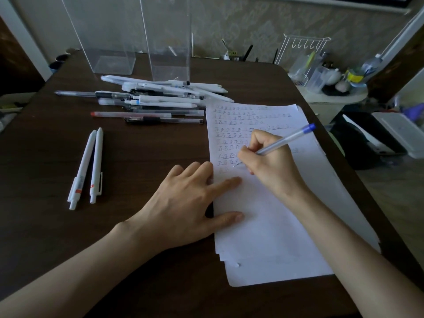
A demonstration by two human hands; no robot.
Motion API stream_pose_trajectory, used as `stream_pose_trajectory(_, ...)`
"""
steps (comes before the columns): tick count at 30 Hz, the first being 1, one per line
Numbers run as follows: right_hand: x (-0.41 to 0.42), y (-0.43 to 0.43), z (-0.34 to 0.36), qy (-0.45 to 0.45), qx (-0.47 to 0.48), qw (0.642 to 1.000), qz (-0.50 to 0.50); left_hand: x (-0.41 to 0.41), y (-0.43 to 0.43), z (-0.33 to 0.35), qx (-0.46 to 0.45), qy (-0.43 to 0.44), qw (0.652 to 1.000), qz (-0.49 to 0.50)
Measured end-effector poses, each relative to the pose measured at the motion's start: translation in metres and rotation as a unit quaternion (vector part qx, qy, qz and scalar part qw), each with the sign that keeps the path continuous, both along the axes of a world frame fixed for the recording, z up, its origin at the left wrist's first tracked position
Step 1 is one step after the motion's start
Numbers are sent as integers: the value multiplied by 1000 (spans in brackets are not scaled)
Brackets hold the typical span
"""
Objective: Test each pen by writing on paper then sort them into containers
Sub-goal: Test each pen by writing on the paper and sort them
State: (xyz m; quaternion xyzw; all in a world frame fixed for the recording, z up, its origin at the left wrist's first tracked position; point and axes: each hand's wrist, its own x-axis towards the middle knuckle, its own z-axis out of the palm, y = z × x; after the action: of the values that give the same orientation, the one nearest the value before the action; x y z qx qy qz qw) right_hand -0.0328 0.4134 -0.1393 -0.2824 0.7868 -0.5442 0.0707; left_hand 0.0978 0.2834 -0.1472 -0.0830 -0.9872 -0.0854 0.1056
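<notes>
Mid-task. The right hand (273,161) curls its fingers (246,154) round a blue-capped pen (286,140), tip on the paper (275,226) beneath many rows of test marks. The left hand (188,203) lies flat with straight fingers, pinning the sheet's edge. A pile of pens (156,99) sits on the bench (46,226), two white pens (87,166) lie apart (perhaps already tested), and the clear containers (110,37) look nearly empty, so most testing and sorting appears left.

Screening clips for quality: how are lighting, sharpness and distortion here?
Head view: dim, bluish light; wide-angle bend tilts the clear containers; marks on the paper soft yet visible; right hand and its blue-capped pen fairly sharp; far-right clutter blurred.
</notes>
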Motion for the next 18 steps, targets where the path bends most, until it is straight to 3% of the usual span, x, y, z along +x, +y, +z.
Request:
stream_pose_trajectory(7, 0, 0, -2, 32, 15, 999, 6, -1, -1, 2, 15, -9, 1000, 3)
stream_pose_trajectory(13, 0, 2, 1, 20, 20, 1000, 12, -3, -4, 9, 267, -18, 960, 75)
stream_pose_trajectory(18, 0, 2, 1, 22, 9, 1000, 13, -7, -7, 6, 254, 15, 963, 85)
